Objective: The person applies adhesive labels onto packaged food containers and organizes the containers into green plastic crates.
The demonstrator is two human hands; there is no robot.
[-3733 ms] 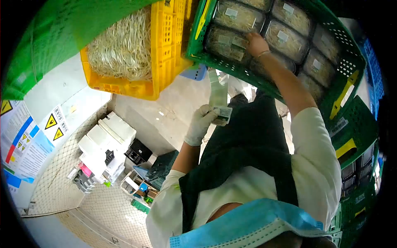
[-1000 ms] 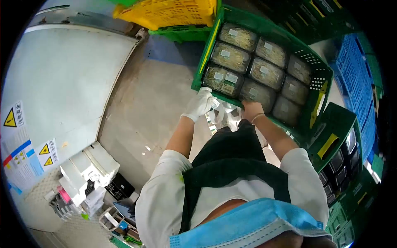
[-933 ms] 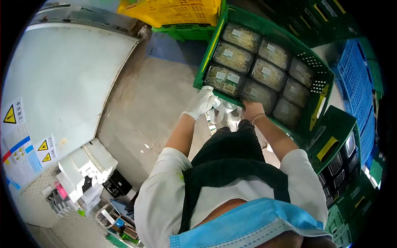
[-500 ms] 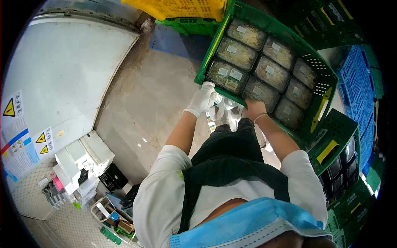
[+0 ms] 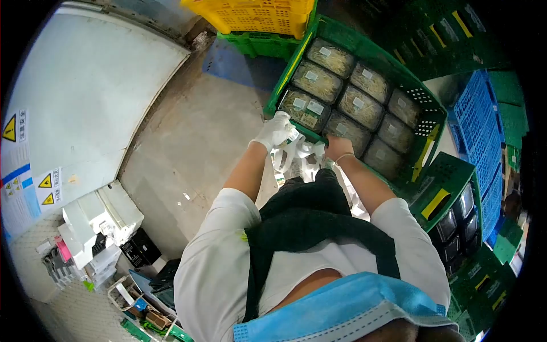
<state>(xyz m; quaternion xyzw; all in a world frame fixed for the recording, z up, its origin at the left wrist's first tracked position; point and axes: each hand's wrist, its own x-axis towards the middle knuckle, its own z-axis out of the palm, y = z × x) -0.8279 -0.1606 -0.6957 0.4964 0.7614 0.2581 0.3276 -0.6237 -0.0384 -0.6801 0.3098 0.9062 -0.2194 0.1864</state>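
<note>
Crate holding trays of sprouts, left hand and right hand gripping its near rim

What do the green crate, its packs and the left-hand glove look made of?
Green crate: probably rigid moulded plastic, dull finish; small holes pierce its wall. Packs: likely clear plastic lids, slightly glossy; pale strands show through. Glove: matte white, close-fitting, so thin and flexible; rubber or fabric, I can't tell.

toward nine o'clock from the left grip, bare floor leaves passage. the green crate blocks two o'clock, the yellow crate twelve; white plastic clutters the gap to the right grip.
</note>
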